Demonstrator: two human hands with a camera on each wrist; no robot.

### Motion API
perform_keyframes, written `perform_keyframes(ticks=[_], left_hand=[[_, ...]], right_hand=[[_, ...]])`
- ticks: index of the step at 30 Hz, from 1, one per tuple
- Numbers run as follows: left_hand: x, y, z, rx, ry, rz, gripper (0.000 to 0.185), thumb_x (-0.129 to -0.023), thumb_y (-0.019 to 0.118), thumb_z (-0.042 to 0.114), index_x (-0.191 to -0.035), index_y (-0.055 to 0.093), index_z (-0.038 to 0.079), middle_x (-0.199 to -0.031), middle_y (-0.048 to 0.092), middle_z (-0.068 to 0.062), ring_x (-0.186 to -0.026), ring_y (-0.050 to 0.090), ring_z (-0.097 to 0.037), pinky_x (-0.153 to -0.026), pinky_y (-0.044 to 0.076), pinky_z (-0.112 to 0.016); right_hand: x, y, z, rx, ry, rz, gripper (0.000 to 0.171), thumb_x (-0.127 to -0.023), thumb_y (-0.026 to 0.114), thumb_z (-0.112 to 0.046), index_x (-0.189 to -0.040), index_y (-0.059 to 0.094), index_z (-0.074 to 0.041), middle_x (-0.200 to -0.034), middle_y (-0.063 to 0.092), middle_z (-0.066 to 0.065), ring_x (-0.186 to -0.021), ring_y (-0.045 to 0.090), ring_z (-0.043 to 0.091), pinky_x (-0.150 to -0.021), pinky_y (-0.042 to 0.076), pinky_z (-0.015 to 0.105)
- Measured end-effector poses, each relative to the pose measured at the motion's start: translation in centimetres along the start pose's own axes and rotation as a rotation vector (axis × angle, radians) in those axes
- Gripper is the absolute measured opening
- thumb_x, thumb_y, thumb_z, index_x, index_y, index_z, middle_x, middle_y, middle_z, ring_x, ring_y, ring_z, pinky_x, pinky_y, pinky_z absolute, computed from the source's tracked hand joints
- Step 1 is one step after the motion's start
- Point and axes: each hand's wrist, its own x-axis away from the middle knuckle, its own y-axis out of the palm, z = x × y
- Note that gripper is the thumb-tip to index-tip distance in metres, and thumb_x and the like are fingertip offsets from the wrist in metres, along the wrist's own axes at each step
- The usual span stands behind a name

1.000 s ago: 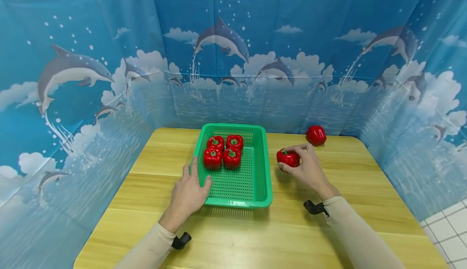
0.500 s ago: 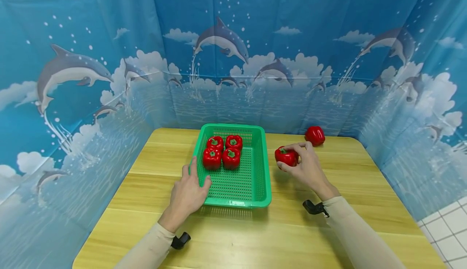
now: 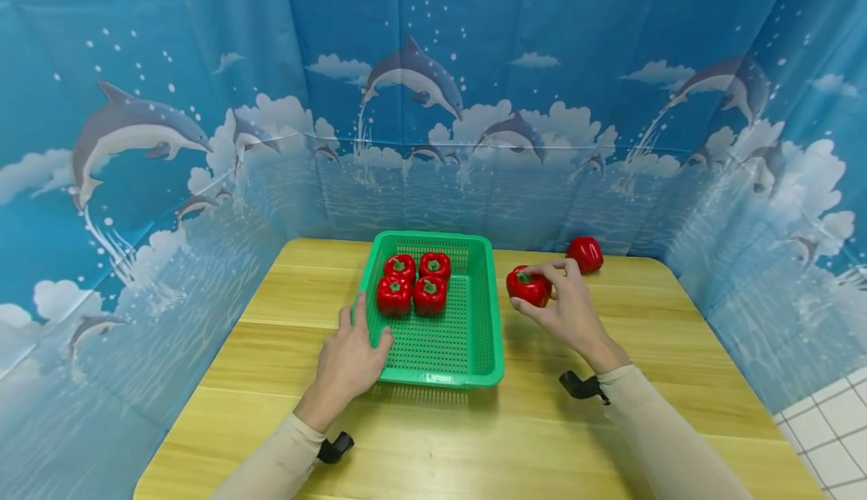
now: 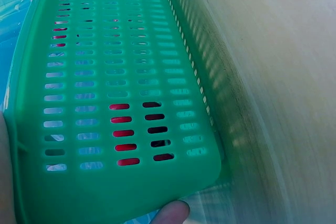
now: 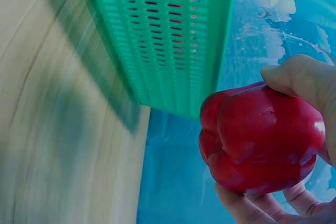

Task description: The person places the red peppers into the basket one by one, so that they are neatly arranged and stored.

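Red pepper (image 3: 529, 287) — upright, beside basket (image 3: 489, 312).

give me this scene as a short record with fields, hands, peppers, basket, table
left hand: rests on the near left rim of the green basket
right hand: grips a red pepper just right of the basket
peppers in basket: four, clustered at the far end
loose pepper: one at the table's far edge, right of the basket
table: wooden, blue dolphin backdrop around it
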Motion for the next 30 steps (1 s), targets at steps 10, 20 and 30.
perform_keyframes(ticks=[10,20,30], left_hand=[[0.0,-0.1,0.0,0.003,0.002,0.002,0.092,-0.115,0.063,0.044,-0.185,0.021,0.002,-0.17,0.048,-0.036,-0.051,0.054,-0.028,-0.046,0.044,-0.036],[-0.1,-0.1,-0.1,0.057,0.0,0.006,0.091,-0.114,0.065,0.041,-0.182,0.024,-0.002,-0.172,0.048,-0.035,-0.059,0.059,-0.029,-0.051,0.048,-0.037],[-0.1,-0.1,-0.1,0.096,-0.015,0.013,0.087,-0.113,0.067,0.041,-0.176,0.028,-0.004,-0.165,0.054,-0.032,-0.061,0.059,-0.029,-0.051,0.046,-0.037]], right_hand=[[-0.4,-0.2,-2.1,0.021,-0.088,0.04,0.05,-0.094,0.1,-0.021,-0.137,0.078,-0.008,-0.143,0.057,0.025,-0.125,0.062,0.04,-0.095,0.07,0.066],[-1.0,-0.1,-4.3,0.053,-0.134,0.018,0.05,-0.094,0.101,-0.025,-0.137,0.081,-0.012,-0.14,0.061,0.02,-0.124,0.061,0.035,-0.094,0.068,0.055],[-1.4,0.5,-6.4,0.038,-0.173,-0.045,0.048,-0.095,0.1,-0.027,-0.137,0.08,-0.015,-0.141,0.062,0.019,-0.116,0.07,0.034,-0.096,0.069,0.053]])
